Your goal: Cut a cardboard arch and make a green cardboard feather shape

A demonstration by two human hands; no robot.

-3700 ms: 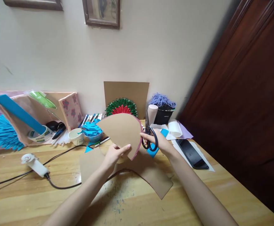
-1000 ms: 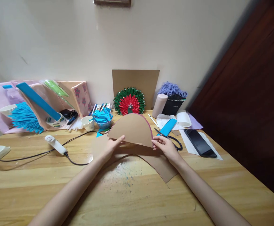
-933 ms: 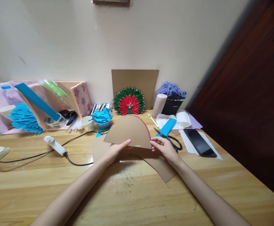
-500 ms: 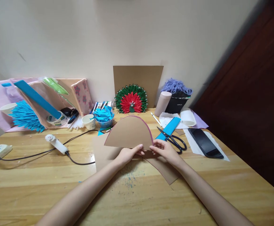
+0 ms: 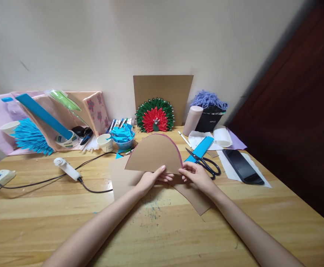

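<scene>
A half-round piece of brown cardboard, its curved edge marked in purple, is held up above the table by both hands. My left hand grips its straight lower edge near the middle, thumb in front and fingers behind. At the lower right corner, my right hand pinches it between thumb and fingers. Beneath lie flat cardboard pieces, partly covered by my hands and the half-round piece. Black-handled scissors rest just beyond my right hand, partly over a blue strip.
A red and green peacock craft leans on a cardboard sheet by the wall. A tub of blue pieces and paper cup stand left. A glue gun trails its cord. At right lie a phone and pink bottle.
The half-round cardboard has shifted very slightly right and up in view. My left hand's fingers show more below its edge. Both hands keep hold of it.
</scene>
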